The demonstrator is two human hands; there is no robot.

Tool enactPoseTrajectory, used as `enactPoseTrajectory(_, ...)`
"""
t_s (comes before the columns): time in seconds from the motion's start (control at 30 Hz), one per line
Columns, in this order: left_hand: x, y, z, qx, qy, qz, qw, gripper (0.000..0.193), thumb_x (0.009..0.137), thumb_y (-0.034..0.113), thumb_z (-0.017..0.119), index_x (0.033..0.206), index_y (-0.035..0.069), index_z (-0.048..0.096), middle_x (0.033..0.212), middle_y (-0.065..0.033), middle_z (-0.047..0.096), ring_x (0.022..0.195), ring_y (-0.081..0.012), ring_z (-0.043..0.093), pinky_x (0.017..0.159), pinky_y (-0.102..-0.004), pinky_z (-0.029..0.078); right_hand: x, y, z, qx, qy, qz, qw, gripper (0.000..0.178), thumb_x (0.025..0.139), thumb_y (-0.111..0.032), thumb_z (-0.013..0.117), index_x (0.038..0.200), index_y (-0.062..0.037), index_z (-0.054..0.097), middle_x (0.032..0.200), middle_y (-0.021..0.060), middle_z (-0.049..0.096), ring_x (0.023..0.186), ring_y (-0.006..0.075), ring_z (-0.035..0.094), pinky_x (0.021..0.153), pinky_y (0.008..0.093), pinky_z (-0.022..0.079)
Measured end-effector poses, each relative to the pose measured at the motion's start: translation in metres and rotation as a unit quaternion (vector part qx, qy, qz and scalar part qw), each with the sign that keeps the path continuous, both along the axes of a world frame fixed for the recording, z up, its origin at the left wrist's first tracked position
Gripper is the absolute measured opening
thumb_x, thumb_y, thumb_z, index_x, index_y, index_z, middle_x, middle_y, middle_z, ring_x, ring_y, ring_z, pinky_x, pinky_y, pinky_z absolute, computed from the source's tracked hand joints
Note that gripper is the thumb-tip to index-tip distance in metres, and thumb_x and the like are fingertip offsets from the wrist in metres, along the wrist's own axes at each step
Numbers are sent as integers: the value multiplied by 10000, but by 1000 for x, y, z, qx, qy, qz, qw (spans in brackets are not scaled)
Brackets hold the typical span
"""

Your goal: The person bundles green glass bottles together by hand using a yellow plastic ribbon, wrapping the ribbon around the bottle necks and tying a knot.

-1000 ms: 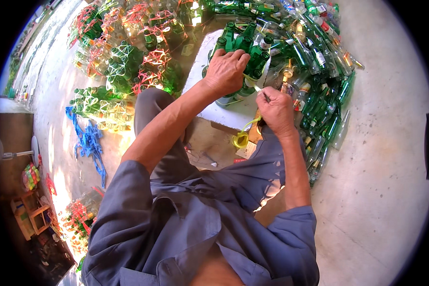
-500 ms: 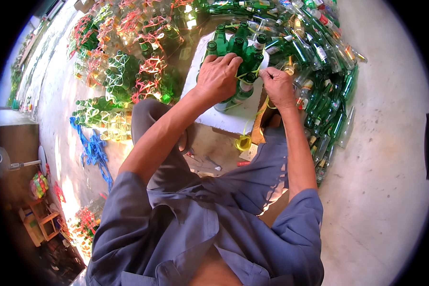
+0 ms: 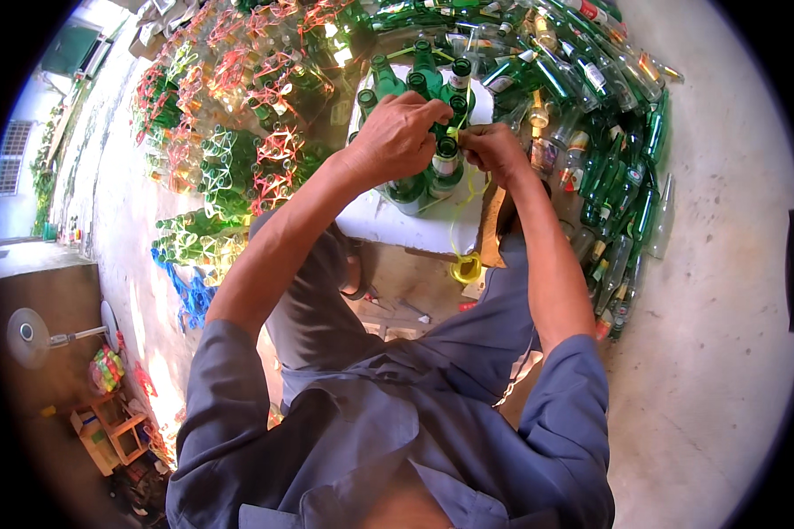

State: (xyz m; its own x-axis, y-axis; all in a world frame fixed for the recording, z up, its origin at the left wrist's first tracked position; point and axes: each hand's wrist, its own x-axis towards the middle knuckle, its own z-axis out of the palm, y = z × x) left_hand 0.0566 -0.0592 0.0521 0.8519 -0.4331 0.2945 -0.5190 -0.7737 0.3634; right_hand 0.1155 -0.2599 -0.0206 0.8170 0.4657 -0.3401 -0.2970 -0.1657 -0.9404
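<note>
Now, in the head view, our right hand (image 3: pixel 496 153) has risen beside the green glass bottles (image 3: pixel 446 181), apparently pinching yellow strap (image 3: pixel 457 271), so its upper end reaches their necks. Our left hand (image 3: pixel 399 137) curls over them, grip hidden; below lies a white slab (image 3: pixel 370 219).

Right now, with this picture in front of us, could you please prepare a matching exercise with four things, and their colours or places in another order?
Column one:
1. Left hand
2. Coiled strap
3. Tangled strands
4. Slab

Column two:
A. blue
B. white, under the upright bottles
C. reaching over the bottles
D. yellow

Right pairs: 1-C, 2-D, 3-A, 4-B.
</note>
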Motion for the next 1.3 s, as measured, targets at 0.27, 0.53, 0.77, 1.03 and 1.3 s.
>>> enactPoseTrajectory(0.27,9,-5,-16,-2,31,-10,999,397,723,-32,481,1107,69,499,1069,-53,700,1040,-289,602,905,-442,418,13,13,-28,-112,-68,-27,991,221,831,-254,728,806,-37,692,669,29,633,558,103,546,500,290,391)
enactPoseTrajectory(0.53,12,-5,-2,81,-2,3,997,382,712,-7,554,1073,116,532,910,-7,671,972,-230,589,943,-440,336,19,25,-49,-26,-381,-69,922,297,757,-338,785,795,-47,738,721,97,712,687,168,651,674,374,509)
enactPoseTrajectory(0.77,14,4,12,102,-26,28,994,258,716,71,613,964,123,573,773,-4,648,924,-227,599,906,-438,367,7,6,-7,-121,-164,66,977,314,833,-267,689,674,5,686,526,58,579,489,103,490,490,331,399)
enactPoseTrajectory(1.03,7,6,33,107,41,107,988,153,734,135,603,886,115,604,722,-66,651,825,-289,640,785,-439,449,-6,7,14,-66,-170,50,982,215,864,-180,657,792,10,728,562,66,600,538,72,514,523,308,426)
enactPoseTrajectory(1.3,3,17,37,69,130,172,974,139,764,125,562,877,82,632,768,-160,660,776,-364,651,707,-450,502,-2,9,5,-32,-198,41,979,197,864,-175,656,848,7,731,613,88,643,572,84,548,562,304,454)
